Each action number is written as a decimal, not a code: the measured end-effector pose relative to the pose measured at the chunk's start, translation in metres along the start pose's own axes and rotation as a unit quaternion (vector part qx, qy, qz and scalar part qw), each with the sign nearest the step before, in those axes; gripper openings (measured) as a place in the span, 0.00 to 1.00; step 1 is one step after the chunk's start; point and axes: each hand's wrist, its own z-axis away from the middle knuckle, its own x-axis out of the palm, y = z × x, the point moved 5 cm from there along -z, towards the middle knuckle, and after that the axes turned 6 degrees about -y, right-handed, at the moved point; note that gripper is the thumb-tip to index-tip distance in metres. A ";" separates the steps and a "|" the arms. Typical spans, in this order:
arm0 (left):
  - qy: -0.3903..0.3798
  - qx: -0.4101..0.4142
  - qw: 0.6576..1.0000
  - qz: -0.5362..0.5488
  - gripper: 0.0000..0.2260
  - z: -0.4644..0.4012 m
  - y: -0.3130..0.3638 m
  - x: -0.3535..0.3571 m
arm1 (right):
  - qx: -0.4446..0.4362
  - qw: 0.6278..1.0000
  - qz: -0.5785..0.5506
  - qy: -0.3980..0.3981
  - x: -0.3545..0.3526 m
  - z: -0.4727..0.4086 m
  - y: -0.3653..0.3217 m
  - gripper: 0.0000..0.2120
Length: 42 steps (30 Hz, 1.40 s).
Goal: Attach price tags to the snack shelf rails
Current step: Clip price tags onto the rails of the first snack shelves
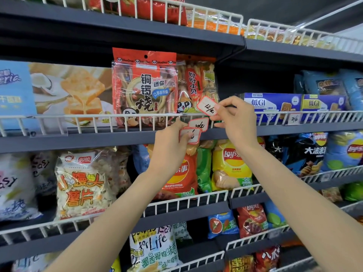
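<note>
Three red-bordered white price tags (207, 106) with handwritten numbers sit tilted at the white wire shelf rail (94, 117), held by fingers.

We see dark grey metal shelving (121, 30) in four tiers, each fronted by a white wire guard (59, 122), filling nearly the whole view. At top right a patch of plain grey ceiling or wall (275, 6) shows above it. Light is even and bright, with glare on the packaging.

Your head camera faces the snack shelves (121, 138) close up, tilted slightly upward (single view only).
</note>
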 end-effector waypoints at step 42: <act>-0.028 0.050 0.998 0.015 0.08 -0.005 -0.015 -0.016 | -0.127 0.967 0.158 -0.153 0.016 -0.023 -0.014 0.03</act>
